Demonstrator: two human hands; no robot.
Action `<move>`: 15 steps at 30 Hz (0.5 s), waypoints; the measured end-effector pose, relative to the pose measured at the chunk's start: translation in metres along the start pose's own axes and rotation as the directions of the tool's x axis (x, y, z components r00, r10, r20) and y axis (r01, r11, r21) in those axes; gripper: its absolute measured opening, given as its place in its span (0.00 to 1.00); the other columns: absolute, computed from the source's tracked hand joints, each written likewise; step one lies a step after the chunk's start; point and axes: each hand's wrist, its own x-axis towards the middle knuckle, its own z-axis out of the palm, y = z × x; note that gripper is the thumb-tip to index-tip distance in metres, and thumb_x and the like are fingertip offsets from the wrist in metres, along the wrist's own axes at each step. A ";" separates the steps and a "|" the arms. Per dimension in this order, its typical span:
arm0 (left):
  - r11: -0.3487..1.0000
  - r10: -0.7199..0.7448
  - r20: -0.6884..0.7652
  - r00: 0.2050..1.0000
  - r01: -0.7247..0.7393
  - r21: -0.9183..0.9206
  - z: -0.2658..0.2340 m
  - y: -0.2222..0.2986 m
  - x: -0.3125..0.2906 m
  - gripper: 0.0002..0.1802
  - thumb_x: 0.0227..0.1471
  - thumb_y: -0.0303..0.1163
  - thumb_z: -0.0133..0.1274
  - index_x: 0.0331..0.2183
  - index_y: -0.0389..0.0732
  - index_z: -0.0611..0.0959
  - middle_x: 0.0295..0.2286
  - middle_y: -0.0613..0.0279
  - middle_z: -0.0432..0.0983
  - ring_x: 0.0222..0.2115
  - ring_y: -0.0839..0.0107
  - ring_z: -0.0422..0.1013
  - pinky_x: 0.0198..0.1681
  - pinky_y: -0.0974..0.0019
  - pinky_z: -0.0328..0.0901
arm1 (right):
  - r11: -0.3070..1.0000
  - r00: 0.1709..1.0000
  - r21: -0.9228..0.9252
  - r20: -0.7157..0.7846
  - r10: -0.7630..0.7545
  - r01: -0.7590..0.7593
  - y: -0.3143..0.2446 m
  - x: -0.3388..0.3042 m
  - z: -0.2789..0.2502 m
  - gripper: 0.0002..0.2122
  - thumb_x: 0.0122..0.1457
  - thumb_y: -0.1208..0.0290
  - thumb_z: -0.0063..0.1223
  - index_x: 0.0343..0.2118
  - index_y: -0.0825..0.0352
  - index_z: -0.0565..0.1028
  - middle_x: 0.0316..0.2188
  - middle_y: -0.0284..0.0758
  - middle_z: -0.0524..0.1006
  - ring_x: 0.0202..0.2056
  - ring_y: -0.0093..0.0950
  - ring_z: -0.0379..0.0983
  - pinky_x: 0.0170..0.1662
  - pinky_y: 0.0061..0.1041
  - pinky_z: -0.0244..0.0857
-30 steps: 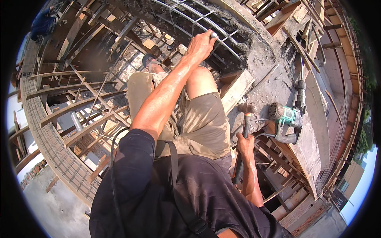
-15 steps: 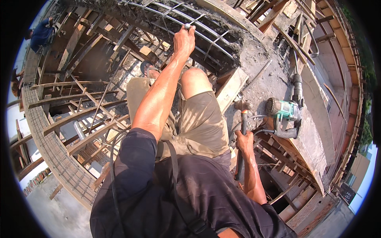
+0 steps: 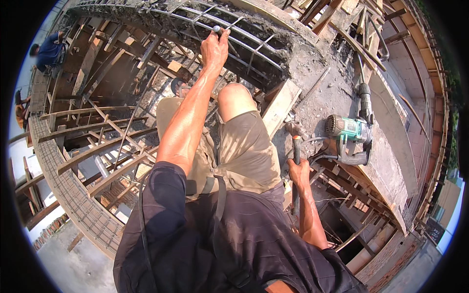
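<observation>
Fingers of the left hand point(image 3: 214, 51) are curling closely around a metal rod point(image 3: 216, 29), possibly a chisel, and its pale, rounded end is standing proud of the grip, presumably so that it is clearing the knuckles. The rod is sitting just beside the exposed rebar point(image 3: 262, 44); whether its far tip is touching anything, I cannot tell. The right hand's point(image 3: 299, 172) fingers are wrapping fully around the handle of a hammer point(image 3: 296, 146), seemingly for control, while its head is pointing away from the body. A green power tool point(image 3: 349, 129) is lying on rough concrete point(image 3: 317, 105) to the right, apart from both hands, probably leaving them unencumbered.
</observation>
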 end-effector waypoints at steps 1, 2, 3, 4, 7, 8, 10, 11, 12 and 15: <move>0.999 -0.007 0.047 0.999 0.009 -0.039 0.003 0.001 -0.006 0.20 0.59 0.46 0.54 0.38 0.37 0.83 0.22 0.45 0.78 0.26 0.47 0.77 0.27 0.49 0.67 | 1.000 1.000 -0.017 -0.003 0.001 -0.001 -0.003 -0.001 0.000 0.15 0.52 0.65 0.56 0.16 0.69 0.71 0.11 0.29 0.68 0.14 0.21 0.63 0.19 0.28 0.57; 1.000 0.013 0.088 0.996 -0.014 0.010 0.003 0.009 -0.008 0.19 0.59 0.46 0.55 0.39 0.38 0.82 0.22 0.45 0.78 0.26 0.47 0.77 0.28 0.50 0.67 | 1.000 1.000 -0.025 -0.010 0.002 -0.002 -0.005 -0.002 -0.001 0.15 0.51 0.65 0.56 0.16 0.70 0.71 0.11 0.30 0.68 0.14 0.21 0.64 0.19 0.28 0.57; 0.998 0.055 0.104 0.993 -0.053 -0.029 0.006 0.012 -0.008 0.19 0.58 0.47 0.55 0.38 0.39 0.83 0.20 0.49 0.76 0.23 0.53 0.74 0.28 0.53 0.66 | 0.999 1.000 -0.032 -0.017 0.003 -0.003 -0.007 -0.002 -0.001 0.15 0.51 0.65 0.56 0.16 0.70 0.70 0.11 0.30 0.68 0.14 0.21 0.64 0.19 0.28 0.57; 0.994 0.098 0.118 0.988 -0.090 -0.070 0.007 0.016 -0.008 0.19 0.57 0.48 0.56 0.37 0.40 0.83 0.18 0.53 0.73 0.20 0.58 0.71 0.27 0.56 0.64 | 0.999 1.000 -0.040 -0.024 0.004 -0.005 -0.007 -0.003 0.000 0.15 0.51 0.65 0.56 0.15 0.70 0.70 0.11 0.30 0.68 0.14 0.21 0.64 0.19 0.28 0.57; 0.967 0.254 0.070 0.965 -0.252 -0.037 -0.002 0.033 0.008 0.18 0.58 0.46 0.55 0.38 0.40 0.83 0.18 0.53 0.74 0.20 0.58 0.73 0.27 0.57 0.65 | 0.995 0.998 -0.077 -0.007 0.055 -0.056 -0.015 -0.006 -0.004 0.16 0.51 0.62 0.56 0.20 0.74 0.73 0.14 0.38 0.72 0.19 0.26 0.70 0.27 0.32 0.64; 0.968 0.249 0.127 0.960 -0.249 -0.019 -0.010 0.042 0.015 0.17 0.58 0.44 0.55 0.39 0.40 0.83 0.19 0.53 0.76 0.22 0.58 0.75 0.27 0.56 0.66 | 0.993 0.996 -0.086 0.017 0.082 -0.080 -0.020 -0.008 -0.005 0.17 0.50 0.62 0.55 0.22 0.75 0.75 0.16 0.42 0.74 0.22 0.28 0.72 0.30 0.34 0.66; 0.960 0.273 0.200 0.941 -0.281 0.013 -0.013 0.048 0.025 0.16 0.59 0.42 0.54 0.37 0.38 0.81 0.24 0.45 0.79 0.29 0.45 0.77 0.31 0.48 0.70 | 0.989 0.993 -0.102 0.019 0.114 -0.111 -0.019 -0.006 -0.005 0.16 0.51 0.62 0.56 0.23 0.75 0.75 0.16 0.42 0.75 0.21 0.28 0.72 0.30 0.34 0.66; 0.968 0.225 0.246 0.943 -0.245 0.054 -0.011 0.040 0.028 0.17 0.59 0.43 0.54 0.38 0.38 0.81 0.25 0.44 0.79 0.30 0.44 0.77 0.32 0.47 0.70 | 0.987 0.992 -0.111 0.029 0.124 -0.120 -0.019 -0.007 -0.004 0.16 0.51 0.62 0.56 0.23 0.75 0.75 0.16 0.41 0.75 0.21 0.29 0.72 0.30 0.34 0.66; 0.972 0.167 0.292 0.942 -0.206 0.109 -0.005 0.026 0.030 0.18 0.59 0.44 0.53 0.40 0.38 0.81 0.26 0.42 0.79 0.32 0.43 0.77 0.33 0.46 0.70 | 0.988 0.992 -0.101 0.034 0.122 -0.118 -0.019 -0.006 -0.004 0.16 0.52 0.62 0.56 0.24 0.75 0.76 0.16 0.42 0.75 0.21 0.29 0.72 0.30 0.34 0.66; 0.974 0.164 0.268 0.949 -0.199 0.107 0.002 0.011 0.036 0.19 0.59 0.45 0.53 0.41 0.40 0.82 0.28 0.41 0.80 0.35 0.43 0.77 0.35 0.46 0.70 | 0.994 0.997 -0.078 -0.008 0.080 -0.080 -0.026 -0.016 -0.006 0.17 0.55 0.59 0.57 0.26 0.74 0.76 0.16 0.42 0.74 0.22 0.30 0.71 0.31 0.35 0.66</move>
